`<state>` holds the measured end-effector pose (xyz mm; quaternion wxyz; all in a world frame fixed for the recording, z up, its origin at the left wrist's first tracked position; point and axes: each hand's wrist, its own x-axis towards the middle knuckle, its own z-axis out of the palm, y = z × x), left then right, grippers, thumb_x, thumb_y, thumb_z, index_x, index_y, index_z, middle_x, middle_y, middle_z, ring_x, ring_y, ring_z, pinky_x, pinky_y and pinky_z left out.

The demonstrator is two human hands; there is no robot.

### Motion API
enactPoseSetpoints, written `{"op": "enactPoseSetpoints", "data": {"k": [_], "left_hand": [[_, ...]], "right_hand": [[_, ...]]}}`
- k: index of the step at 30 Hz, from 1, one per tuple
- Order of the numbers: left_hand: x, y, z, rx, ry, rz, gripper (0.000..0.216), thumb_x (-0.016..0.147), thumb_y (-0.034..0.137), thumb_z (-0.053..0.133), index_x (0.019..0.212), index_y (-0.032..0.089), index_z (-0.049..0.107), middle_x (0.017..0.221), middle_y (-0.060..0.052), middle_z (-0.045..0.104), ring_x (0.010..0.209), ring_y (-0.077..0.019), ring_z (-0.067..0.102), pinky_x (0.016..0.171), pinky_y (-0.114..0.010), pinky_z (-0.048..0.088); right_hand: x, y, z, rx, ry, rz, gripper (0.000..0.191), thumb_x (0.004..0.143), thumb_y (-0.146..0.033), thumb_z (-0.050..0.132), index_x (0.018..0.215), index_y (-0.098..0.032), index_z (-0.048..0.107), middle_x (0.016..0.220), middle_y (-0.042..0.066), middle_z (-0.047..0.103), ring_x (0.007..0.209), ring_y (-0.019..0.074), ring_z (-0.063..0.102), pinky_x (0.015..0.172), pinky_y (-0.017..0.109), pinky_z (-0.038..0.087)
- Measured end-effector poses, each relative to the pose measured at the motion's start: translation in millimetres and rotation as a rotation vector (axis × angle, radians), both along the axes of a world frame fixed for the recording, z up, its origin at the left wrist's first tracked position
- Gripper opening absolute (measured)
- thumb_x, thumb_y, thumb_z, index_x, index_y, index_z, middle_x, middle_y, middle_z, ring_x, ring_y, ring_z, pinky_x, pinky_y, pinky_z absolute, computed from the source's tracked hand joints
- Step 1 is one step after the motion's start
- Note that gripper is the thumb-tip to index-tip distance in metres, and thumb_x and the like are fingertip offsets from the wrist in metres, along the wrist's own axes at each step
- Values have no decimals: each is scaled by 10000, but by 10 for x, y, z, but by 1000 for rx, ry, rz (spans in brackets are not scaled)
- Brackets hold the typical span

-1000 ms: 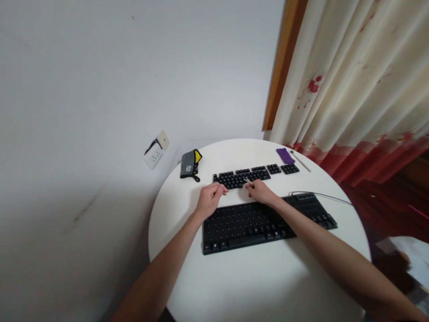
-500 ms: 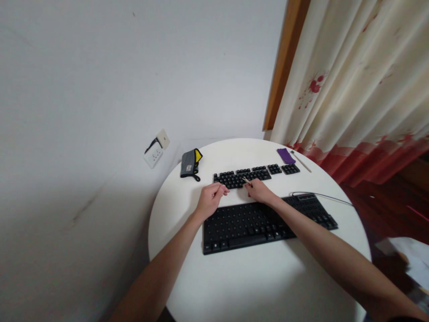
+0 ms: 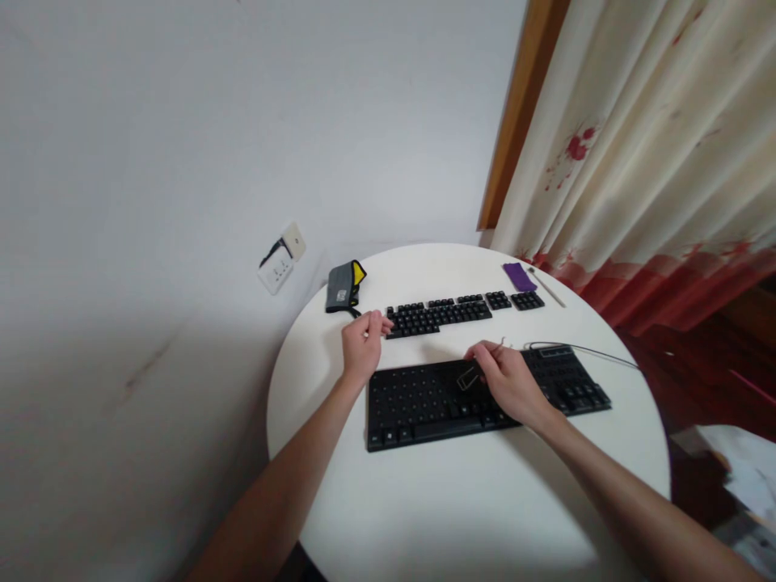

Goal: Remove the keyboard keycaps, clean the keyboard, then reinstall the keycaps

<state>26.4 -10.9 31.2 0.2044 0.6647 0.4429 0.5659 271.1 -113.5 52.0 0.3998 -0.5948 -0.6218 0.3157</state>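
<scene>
A black keyboard (image 3: 418, 408) lies across the white round table (image 3: 461, 501); many of its keycaps are off, while the bottom row and part of the right side still carry keys. Over its middle, my right hand (image 3: 504, 380) is closed around a wire keycap puller (image 3: 467, 378), its metal loop pointing down-left at the board. My left hand (image 3: 362, 346) is held with curled fingers beside the left end of the loose black keycaps (image 3: 418, 323), which are set out in rows behind the keyboard. Whatever those fingers hold, if anything, cannot be made out.
A grey and yellow folded cloth pouch (image 3: 343, 287) sits at the back left. Towards the back right are a purple cloth (image 3: 520, 276) and a thin brush (image 3: 547, 288). The keyboard cable (image 3: 597, 354) runs off the right edge. A wall (image 3: 182, 202) borders the left side.
My right hand has moved from the loose keycaps back over the keyboard, with the puller now turned down towards it. My left hand has shifted slightly left and up.
</scene>
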Motion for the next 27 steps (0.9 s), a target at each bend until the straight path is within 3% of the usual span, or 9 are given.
{"op": "enactPoseSetpoints", "data": {"k": [6, 12, 20, 23, 27], "left_hand": [[7, 11, -2, -29, -47, 59, 442, 989, 362, 425, 688, 160, 677, 643, -34, 672, 585, -137, 616, 594, -244, 477], [30, 0, -22, -38, -44, 44, 434, 986, 367, 432, 695, 161, 680, 629, -26, 664, 583, -136, 613, 594, -241, 474], [58, -19, -29, -44, -25, -12, 436, 983, 391, 443, 710, 159, 690, 646, -36, 678, 590, -142, 620, 590, -248, 492], [52, -19, -18, -36, -10, -24, 445, 982, 402, 442, 706, 160, 695, 641, -36, 679, 589, -142, 623, 585, -245, 493], [28, -4, -12, -29, -7, 14, 457, 985, 401, 436, 695, 161, 694, 634, -36, 679, 576, -138, 620, 582, -244, 491]], "right_hand": [[-15, -186, -213, -37, -9, 44, 342, 928, -418, 489, 762, -161, 644, 628, 19, 623, 541, 147, 566, 509, 247, 396], [-142, -269, -210, -123, 10, 45, 344, 932, -416, 468, 714, -181, 594, 520, -1, 587, 414, 132, 533, 417, 230, 348], [-357, -374, -183, 120, -392, 177, 324, 946, -291, 438, 641, -212, 515, 578, 17, 597, 500, 138, 519, 541, 266, 317], [-344, -317, -187, 94, -464, 226, 241, 930, -255, 443, 703, -219, 515, 579, -4, 576, 513, 144, 520, 552, 265, 298], [-271, -205, -243, 35, -386, 234, 197, 925, -241, 417, 743, -225, 491, 590, -20, 541, 561, 151, 528, 587, 257, 315]]}}
